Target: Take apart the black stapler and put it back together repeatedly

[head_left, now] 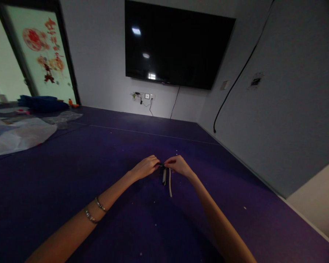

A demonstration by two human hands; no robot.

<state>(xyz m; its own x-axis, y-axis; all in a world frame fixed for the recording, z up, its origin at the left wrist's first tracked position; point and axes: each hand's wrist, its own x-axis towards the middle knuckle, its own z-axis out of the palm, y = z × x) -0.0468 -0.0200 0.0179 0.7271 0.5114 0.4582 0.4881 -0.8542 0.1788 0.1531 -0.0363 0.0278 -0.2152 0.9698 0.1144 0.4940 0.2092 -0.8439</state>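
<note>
My left hand (147,167), with two silvery bracelets on its forearm, pinches a small dark piece (161,165) from the left. Fingers of my right hand (178,165) are closed at the right side of the same piece, close to my left fingertips. From between the hands hangs a short black-and-pale strip (164,176). Beside it, under the right fingers, a longer thin pale strip (170,184) curves downward. The exact kind of these pieces is too small to make out, and the fingertips hide part of them.
A purple floor surface (120,219) spreads below, dotted with pale specks. Clear plastic sheeting (30,135) and a dark blue bundle (44,103) lie at left. A television (178,44) hangs on the far wall; a black cable (237,78) dangles at right.
</note>
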